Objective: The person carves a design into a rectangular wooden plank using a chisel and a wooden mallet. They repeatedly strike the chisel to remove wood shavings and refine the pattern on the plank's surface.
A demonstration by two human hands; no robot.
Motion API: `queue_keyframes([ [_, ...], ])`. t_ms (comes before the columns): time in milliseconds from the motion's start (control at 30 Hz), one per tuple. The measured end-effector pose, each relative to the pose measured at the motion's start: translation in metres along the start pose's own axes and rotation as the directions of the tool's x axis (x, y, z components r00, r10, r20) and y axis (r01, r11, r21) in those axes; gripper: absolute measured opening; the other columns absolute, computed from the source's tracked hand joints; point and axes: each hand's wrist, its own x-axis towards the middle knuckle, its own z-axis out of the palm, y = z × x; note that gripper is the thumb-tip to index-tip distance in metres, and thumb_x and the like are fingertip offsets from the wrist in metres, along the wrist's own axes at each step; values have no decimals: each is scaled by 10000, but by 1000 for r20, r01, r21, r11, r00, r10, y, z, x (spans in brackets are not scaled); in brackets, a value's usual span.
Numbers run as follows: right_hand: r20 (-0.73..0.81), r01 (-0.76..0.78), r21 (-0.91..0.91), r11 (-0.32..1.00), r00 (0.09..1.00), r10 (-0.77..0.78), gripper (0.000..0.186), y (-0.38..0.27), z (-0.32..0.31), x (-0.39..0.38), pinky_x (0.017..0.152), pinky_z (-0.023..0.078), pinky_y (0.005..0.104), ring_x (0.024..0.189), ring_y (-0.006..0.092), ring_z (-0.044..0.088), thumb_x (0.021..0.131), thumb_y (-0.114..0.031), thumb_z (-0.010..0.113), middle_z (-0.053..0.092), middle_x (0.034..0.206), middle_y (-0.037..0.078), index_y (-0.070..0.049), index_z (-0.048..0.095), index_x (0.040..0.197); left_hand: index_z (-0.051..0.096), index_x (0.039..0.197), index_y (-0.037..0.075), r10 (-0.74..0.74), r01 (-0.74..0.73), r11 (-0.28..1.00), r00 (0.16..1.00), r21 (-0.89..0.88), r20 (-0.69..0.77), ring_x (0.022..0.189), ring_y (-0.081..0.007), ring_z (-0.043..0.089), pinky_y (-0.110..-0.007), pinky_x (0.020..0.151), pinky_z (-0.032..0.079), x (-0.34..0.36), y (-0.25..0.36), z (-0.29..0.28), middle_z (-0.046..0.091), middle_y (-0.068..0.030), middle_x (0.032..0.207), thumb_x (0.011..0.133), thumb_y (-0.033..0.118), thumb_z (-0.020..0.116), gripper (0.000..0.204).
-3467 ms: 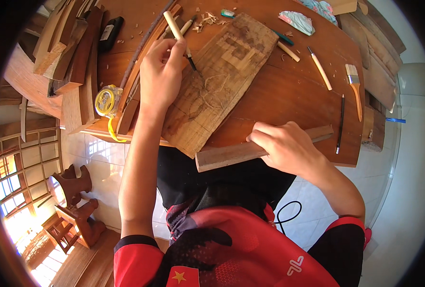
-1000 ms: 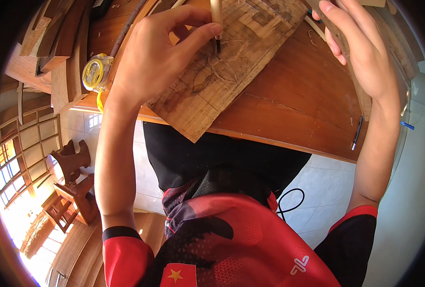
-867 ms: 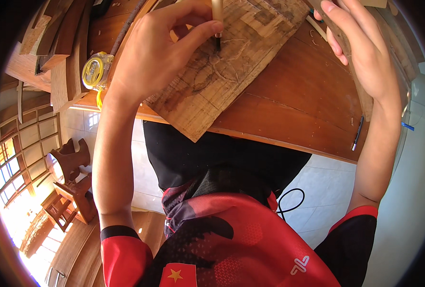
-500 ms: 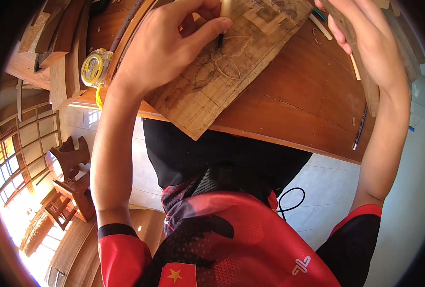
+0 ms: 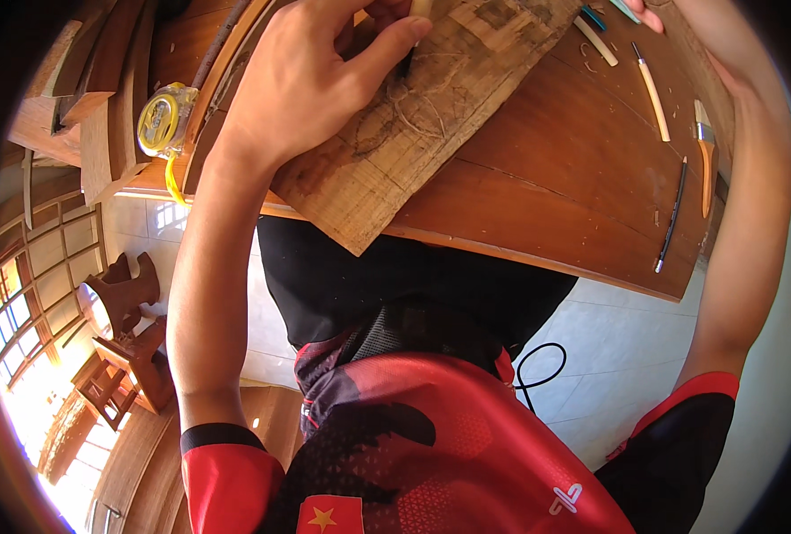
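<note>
My left hand (image 5: 311, 76) is closed around the pale handle of a carving chisel (image 5: 420, 11). Its dark shaft points down at a wooden board (image 5: 360, 209), whose face bears carved, curving outlines. This board lies slantwise on the brown table, one corner jutting past the front edge. At the upper right, my right hand (image 5: 651, 16) is mostly cut off by the picture's rim. A long wooden strip (image 5: 702, 67) runs along its palm and wrist, with fingertips showing on the strip's left side. Close to those fingertips is a light teal object (image 5: 625, 10).
Right on the table (image 5: 538, 196) lie a pale-handled tool (image 5: 652, 93), a flat brush (image 5: 705, 160), a pencil (image 5: 673, 214) and a curved pale piece (image 5: 597, 42). A yellow tape measure (image 5: 166, 120) sits at the left edge, beside stacked wood (image 5: 111, 107).
My right hand and the wooden strip have shifted right, uncovering the brush and more of the pale-handled tool. My left hand stays at the board with the carving chisel.
</note>
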Motion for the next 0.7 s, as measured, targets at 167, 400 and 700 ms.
queue_keyframes([
  [167,44,-95,-49,994,994,97,281,-26,10,0,451,418,199,525,51,503,1072,-211,544,578,674,9,34,670,1017,680,1034,-58,53,-54,998,998,-35,-42,694,-198,593,-347,644,463,-4,-11,2,672,-151,852,952,159,680,232],
  [400,59,11,-70,997,998,-7,298,4,8,5,465,429,199,539,54,513,1071,-228,552,585,712,13,45,668,1090,686,1006,-64,-10,10,1000,1000,-19,-26,694,-209,603,-356,641,471,2,0,4,674,-153,849,945,156,683,229],
  [700,-22,-121,-142,982,993,119,290,-5,12,8,453,420,198,530,49,501,1067,-233,556,551,667,-5,31,674,1065,671,959,-66,-130,130,991,991,8,16,642,-225,581,-374,608,452,4,18,-2,636,-168,785,933,169,694,238],
])
